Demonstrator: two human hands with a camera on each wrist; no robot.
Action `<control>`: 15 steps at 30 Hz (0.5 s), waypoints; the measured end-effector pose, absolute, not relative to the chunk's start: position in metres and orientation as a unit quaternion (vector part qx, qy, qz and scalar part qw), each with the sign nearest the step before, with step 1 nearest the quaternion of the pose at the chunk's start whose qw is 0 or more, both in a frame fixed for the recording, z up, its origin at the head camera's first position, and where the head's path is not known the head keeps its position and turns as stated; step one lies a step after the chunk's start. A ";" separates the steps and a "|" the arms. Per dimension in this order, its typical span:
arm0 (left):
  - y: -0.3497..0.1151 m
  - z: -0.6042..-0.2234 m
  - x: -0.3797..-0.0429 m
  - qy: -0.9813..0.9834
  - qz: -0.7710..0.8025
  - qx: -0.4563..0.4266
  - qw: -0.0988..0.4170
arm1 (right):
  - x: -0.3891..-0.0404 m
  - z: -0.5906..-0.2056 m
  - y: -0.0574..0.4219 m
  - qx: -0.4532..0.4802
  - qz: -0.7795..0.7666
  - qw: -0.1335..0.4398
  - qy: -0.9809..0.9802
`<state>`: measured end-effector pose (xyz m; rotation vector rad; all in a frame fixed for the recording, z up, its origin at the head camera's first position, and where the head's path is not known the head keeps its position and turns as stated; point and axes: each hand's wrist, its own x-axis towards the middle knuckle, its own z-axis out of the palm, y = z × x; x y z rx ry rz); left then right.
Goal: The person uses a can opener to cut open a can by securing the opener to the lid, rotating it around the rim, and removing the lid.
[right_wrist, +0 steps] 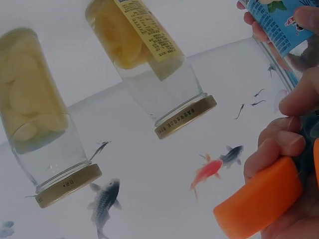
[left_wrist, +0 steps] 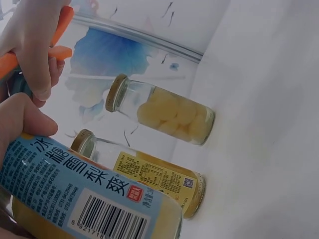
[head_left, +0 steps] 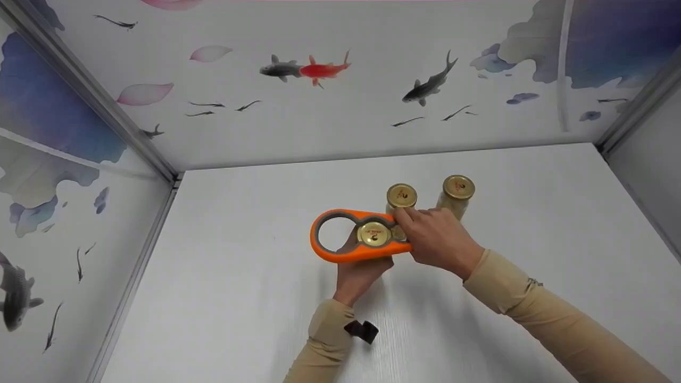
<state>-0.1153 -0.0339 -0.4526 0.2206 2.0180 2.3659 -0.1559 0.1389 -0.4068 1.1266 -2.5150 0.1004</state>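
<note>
The jar [head_left: 372, 236] stands on the counter [head_left: 239, 276], gripped by the left hand [head_left: 357, 270], while the right hand [head_left: 436, 239] clasps the orange opener [head_left: 348, 236] ringing its lid, which should stay level and seated while twisting.

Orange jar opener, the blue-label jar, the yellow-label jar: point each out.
orange jar opener [head_left: 340, 256], head view, lower rim of its empty ring.
blue-label jar [left_wrist: 75, 194], left wrist view, middle of the label.
yellow-label jar [left_wrist: 154, 178], left wrist view, on its yellow label.
</note>
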 end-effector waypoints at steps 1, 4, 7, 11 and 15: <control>-0.034 -0.450 -0.114 0.681 0.729 0.068 -0.001 | -0.156 -0.407 0.139 0.404 0.036 0.191 -0.894; -0.034 -0.448 -0.113 0.740 0.670 0.055 -0.018 | -0.157 -0.406 0.141 0.409 0.035 0.182 -0.894; -0.033 -0.459 -0.117 0.765 0.641 0.049 -0.016 | -0.158 -0.404 0.142 0.411 0.035 0.168 -0.895; -0.034 -0.469 -0.121 0.780 0.624 0.045 -0.010 | -0.159 -0.402 0.142 0.415 0.046 0.153 -0.896; -0.035 -0.455 -0.114 0.766 0.641 0.043 0.007 | -0.161 -0.401 0.143 0.422 0.055 0.145 -0.893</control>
